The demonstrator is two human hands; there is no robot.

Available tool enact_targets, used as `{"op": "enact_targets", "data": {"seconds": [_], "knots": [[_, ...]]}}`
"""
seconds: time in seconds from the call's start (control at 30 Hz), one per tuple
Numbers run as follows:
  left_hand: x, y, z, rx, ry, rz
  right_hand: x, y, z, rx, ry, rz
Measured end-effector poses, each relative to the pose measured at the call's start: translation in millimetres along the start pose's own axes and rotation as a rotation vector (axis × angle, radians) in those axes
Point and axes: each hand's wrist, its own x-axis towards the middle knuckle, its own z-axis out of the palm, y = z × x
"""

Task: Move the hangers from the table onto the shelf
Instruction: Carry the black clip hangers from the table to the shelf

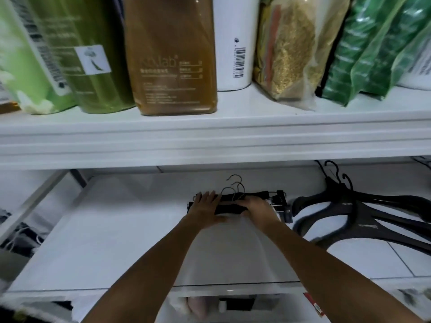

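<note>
Head view, looking down into a white shelving unit. Both forearms reach in from the btm edge.

(a) Task item: a bundle of clip hangers (pixel 229 208), black bars w/ thin metal hooks (pixel 235 183) pointing toward the back and metal clips (pixel 279 201) at the right end. It lies flat on the lower shelf (pixel 116 229), near the ctr and toward the rear.

(b) L hand (pixel 205 205): grip flat. The fingers are straight and spread, laid on top of the bundle's left end, w/ the thumb on the near side.

(c) R hand (pixel 256 206): grip closed over the bundle's right half. The fingers curve down over the bars, just left of the clips. The fingertips are hidden, so how tight it is cannot be told.

(d) Black plastic hangers (pixel 345 213): a loose overlapping pile on the same shelf, just right of the bundle, hooks toward the back.

(e) Upper shelf (pixel 210 141), left to right: green bottles (pixel 93 54), an amber bottle (pixel 172 54), a white bottle (pixel 235 43) w/ a barcode, a clear pouch (pixel 291 50) of golden-brown contents, and green bags (pixel 377 47). All stand close together. The label text is too blurred to read.
</note>
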Motion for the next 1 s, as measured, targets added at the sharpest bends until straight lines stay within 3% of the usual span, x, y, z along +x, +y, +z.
{"op": "enact_targets", "data": {"seconds": [0.17,0.3,0.4,0.5,0.6,0.8,1.0], "knots": [[4,5,-9,0.083,-0.010,0.053,-10,0,3,-0.090,0.047,-0.010],[-1,0,-14,0.060,0.073,0.112,-8,1,7,-0.161,0.212,-0.183],[-7,-5,-14,-0.070,0.065,0.044,-9,6,10,-0.152,0.150,-0.216],[-3,-7,-10,-0.055,-0.056,0.014,-12,7,15,-0.140,0.099,-0.203],[3,-1,-5,-0.040,-0.135,-0.038,-9,6,17,-0.081,0.096,-0.143],[10,8,7,-0.109,-0.106,-0.124,-5,5,12,-0.205,-0.031,-0.077],[4,16,1,-0.213,-0.186,-0.142,-12,32,15,-0.280,-0.172,0.179]]}}
